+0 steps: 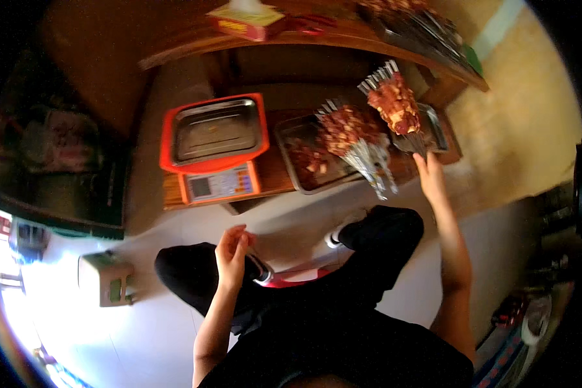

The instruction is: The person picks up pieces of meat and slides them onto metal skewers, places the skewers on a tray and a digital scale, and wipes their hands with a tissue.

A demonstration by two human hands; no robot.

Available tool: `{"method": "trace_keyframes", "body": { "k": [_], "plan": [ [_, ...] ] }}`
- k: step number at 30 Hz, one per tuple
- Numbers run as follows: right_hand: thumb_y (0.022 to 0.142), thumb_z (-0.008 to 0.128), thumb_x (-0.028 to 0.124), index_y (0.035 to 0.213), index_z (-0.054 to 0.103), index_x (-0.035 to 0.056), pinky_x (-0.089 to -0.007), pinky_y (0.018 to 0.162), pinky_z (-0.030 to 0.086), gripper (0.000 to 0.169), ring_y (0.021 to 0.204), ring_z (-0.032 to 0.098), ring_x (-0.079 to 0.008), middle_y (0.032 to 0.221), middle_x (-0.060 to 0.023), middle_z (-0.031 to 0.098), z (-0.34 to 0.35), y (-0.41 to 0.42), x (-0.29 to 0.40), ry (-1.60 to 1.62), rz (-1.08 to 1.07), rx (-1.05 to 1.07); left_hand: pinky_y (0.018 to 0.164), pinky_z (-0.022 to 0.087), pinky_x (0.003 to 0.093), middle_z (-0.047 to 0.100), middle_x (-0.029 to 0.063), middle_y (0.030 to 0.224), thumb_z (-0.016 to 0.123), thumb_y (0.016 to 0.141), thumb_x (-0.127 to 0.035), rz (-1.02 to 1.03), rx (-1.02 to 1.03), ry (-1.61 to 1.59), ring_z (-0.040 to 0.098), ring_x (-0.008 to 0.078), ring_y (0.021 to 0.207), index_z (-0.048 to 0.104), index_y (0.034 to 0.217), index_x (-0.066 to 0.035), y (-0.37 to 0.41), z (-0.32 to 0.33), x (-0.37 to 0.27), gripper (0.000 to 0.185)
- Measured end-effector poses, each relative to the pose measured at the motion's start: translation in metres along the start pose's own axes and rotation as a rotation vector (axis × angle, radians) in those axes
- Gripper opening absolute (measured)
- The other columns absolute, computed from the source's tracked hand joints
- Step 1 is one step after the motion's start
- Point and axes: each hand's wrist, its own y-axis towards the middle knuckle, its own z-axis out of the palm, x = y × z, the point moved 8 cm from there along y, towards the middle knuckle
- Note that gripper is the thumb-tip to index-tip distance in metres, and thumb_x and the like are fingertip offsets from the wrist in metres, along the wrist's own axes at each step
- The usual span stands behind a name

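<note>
My right hand [430, 177] grips the thin ends of a bundle of meat skewers [395, 104], held up over the right end of a low wooden bench. My left hand [234, 250] is over my left knee, fingers curled, and whether it holds anything is unclear. On the bench, a metal tray [300, 188] holds loose meat pieces and a pile of metal skewers with meat [349, 131], their ends over its front edge. Partly behind the raised bundle is a smaller metal tray [439, 128]. An orange digital scale [220, 183] carries a metal pan [218, 128] at the left.
A higher wooden table [339, 39] stands behind the bench, bearing a tissue box [247, 22], red items and another tray of skewers [427, 31]. A plastic stool [106, 279] is on the floor at the left. My knees are close to the bench's front edge.
</note>
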Motion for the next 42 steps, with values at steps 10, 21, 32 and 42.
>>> {"method": "trace_keyframes", "body": {
  "k": [10,21,32,42],
  "plan": [
    [0.091,0.056,0.033,0.112,0.050,0.0033,-0.0444,0.059,0.048,0.037,0.073,0.064,-0.0380,0.084,-0.0213,0.064,0.015,-0.058,-0.064,0.053,0.287,-0.053,0.079,0.048,0.0267,0.065,0.0109,0.093,0.053,0.091,-0.010,-0.215,0.364,0.076,0.060,0.0147,0.086,0.054,0.112,0.005,-0.009,0.147,0.068,0.026],
    [0.092,0.050,0.030,0.138,0.033,0.0108,-0.0468,0.052,0.049,0.053,0.061,0.062,-0.0371,0.073,-0.0208,0.061,0.170,-0.021,-0.088,0.107,0.137,0.190,0.078,0.048,0.0268,0.063,0.0102,0.092,0.051,0.092,-0.005,-0.196,0.223,0.133,0.061,0.0146,0.083,0.054,0.110,0.005,-0.005,0.147,0.039,0.021],
    [0.080,0.064,0.039,0.119,0.053,0.0066,-0.0432,0.073,0.047,0.052,0.085,0.058,-0.0306,0.096,-0.0165,0.056,0.117,-0.016,-0.077,-0.176,0.141,0.141,0.080,0.048,0.0277,0.063,0.0113,0.092,0.049,0.092,-0.004,-0.268,0.277,0.211,0.061,0.0164,0.084,0.054,0.110,0.004,-0.002,0.177,0.041,0.021],
    [0.058,0.074,0.061,0.133,0.034,-0.0034,-0.0570,0.102,0.025,0.106,0.126,0.036,-0.0409,0.131,-0.0334,0.039,0.102,0.007,-0.280,-0.328,1.046,0.502,0.079,0.049,0.0272,0.064,0.0103,0.091,0.050,0.092,-0.005,-0.304,0.223,0.210,0.062,0.0159,0.083,0.055,0.110,0.003,0.000,0.160,0.060,0.021]
  ]
}}
